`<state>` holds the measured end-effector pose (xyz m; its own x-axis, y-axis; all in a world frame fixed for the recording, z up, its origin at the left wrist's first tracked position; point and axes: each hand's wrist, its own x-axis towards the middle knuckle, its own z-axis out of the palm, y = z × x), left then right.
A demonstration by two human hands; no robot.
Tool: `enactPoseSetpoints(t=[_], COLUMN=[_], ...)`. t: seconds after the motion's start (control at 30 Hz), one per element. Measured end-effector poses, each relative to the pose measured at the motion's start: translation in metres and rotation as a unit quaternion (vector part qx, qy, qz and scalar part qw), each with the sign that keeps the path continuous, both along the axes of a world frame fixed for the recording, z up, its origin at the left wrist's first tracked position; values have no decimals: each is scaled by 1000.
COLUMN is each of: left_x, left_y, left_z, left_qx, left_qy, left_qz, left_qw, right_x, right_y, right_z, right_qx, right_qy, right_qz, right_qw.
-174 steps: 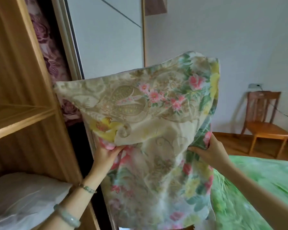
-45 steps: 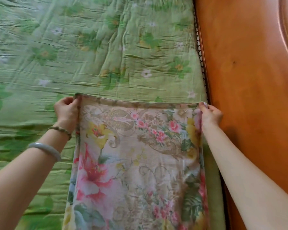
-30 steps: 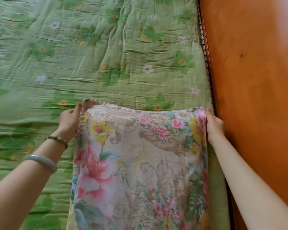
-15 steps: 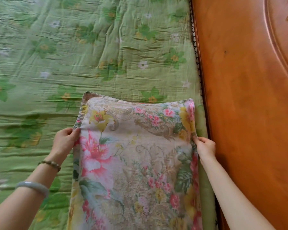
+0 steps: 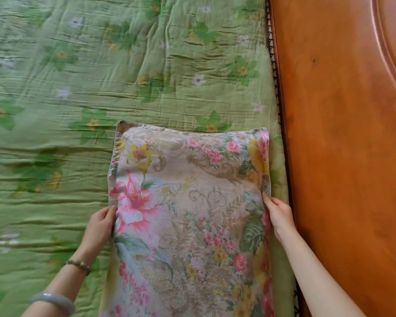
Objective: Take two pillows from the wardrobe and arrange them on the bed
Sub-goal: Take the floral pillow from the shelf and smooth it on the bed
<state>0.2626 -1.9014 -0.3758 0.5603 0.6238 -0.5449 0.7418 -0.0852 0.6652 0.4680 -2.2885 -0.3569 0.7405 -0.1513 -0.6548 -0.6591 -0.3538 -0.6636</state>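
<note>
A floral pillow with pink and yellow flowers lies flat on the green quilted bed cover, its right side close to the wooden headboard. My left hand grips the pillow's left edge about halfway down, fingers curled at the seam. My right hand pinches the right edge in the gap between the pillow and the headboard. The pillow's near end runs out of view at the bottom. No second pillow is in view.
The green floral cover spreads wrinkled to the left and beyond the pillow. A dark braided trim runs along the mattress edge against the orange-brown headboard, which fills the right side.
The pillow came from the wardrobe to the bed. Over the last second both my hands slid from its far corners down along its sides toward me, and the pillow settled flat.
</note>
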Motion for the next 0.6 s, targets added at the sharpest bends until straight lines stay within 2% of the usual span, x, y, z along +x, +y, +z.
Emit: enactPoseSetpoints(t=[0.07, 0.13, 0.2, 0.27, 0.37, 0.47, 0.53, 0.6], left_x=[-11, -13, -2, 23, 81, 148, 185, 216], left_y=[3, 7, 11, 17, 30, 31, 29, 31], left_z=[3, 5, 13, 27, 50, 64, 65, 58], left_qx=[80, 96, 88, 97, 212, 265, 255, 250], left_qy=[26, 49, 74, 51, -13, -71, -84, -71], left_qz=[-8, -14, -26, -26, -110, -201, -245, -300], left_qw=[996, 994, 993, 994, 971, 940, 932, 918], right_x=[-8, -12, -8, 11, 61, 112, 140, 168], right_y=[-7, -10, -3, 12, 48, 97, 126, 146], right_z=[0, 3, 12, 26, 44, 45, 40, 36], right_qx=[-88, -163, -173, -185, -204, -203, -197, -199], right_qy=[-23, -47, -75, -131, -245, -269, -239, -204], right_qz=[36, 67, 80, 73, 107, 219, 326, 435], right_qw=[995, 983, 979, 971, 942, 916, 893, 854])
